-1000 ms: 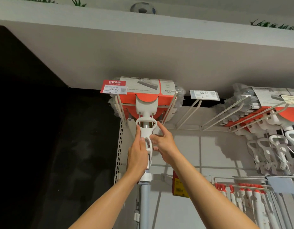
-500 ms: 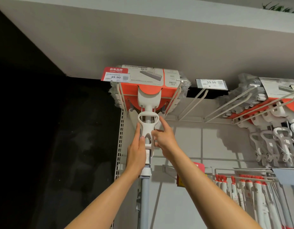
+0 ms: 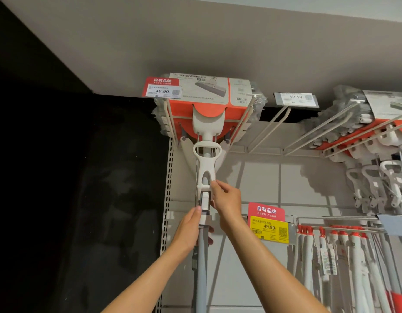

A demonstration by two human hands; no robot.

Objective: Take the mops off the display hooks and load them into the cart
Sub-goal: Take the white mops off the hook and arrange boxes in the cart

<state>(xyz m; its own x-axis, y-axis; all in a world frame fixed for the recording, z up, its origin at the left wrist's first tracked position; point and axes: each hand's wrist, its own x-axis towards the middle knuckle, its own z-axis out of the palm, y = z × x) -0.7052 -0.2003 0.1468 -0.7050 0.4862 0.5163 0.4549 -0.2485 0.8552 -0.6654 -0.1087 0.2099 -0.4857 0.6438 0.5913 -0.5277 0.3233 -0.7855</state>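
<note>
Nearest me, my left hand (image 3: 189, 231) is wrapped round the grey pole (image 3: 201, 267) just under the white collar, its grip closed on the shaft, I judge to carry the weight. At about one o'clock from it, my right hand (image 3: 227, 203) pinches the lower end of the white lever (image 3: 205, 168), thumb and fingertips pressed on the plastic. I take that as steering, since the head above must slide forward off its supports.

The mop (image 3: 206, 123) I am working on hangs head-up at twelve o'clock. Its orange-and-grey packaged head rests across two slanted display hooks (image 3: 242, 123), one on each side of the neck, so it cannot simply drop; it has to come out toward me. It is still on the hooks, and the cart is not in view, so loading is not begun.

Counting: two hands, one mop held. A price tag (image 3: 162, 88) reading 49.90 sits at eleven o'clock on the left hook's tip. At two o'clock a second tag (image 3: 296, 99) reads 59.50 over a pair of bare hooks (image 3: 271, 127). Farther at three o'clock hangs a row of more mops (image 3: 376, 141); I can make out at least three white levers, though the row runs off frame. At four o'clock a yellow label (image 3: 269, 228) marks a lower rail of red-and-white handles (image 3: 344, 256), too crowded to count.
</note>
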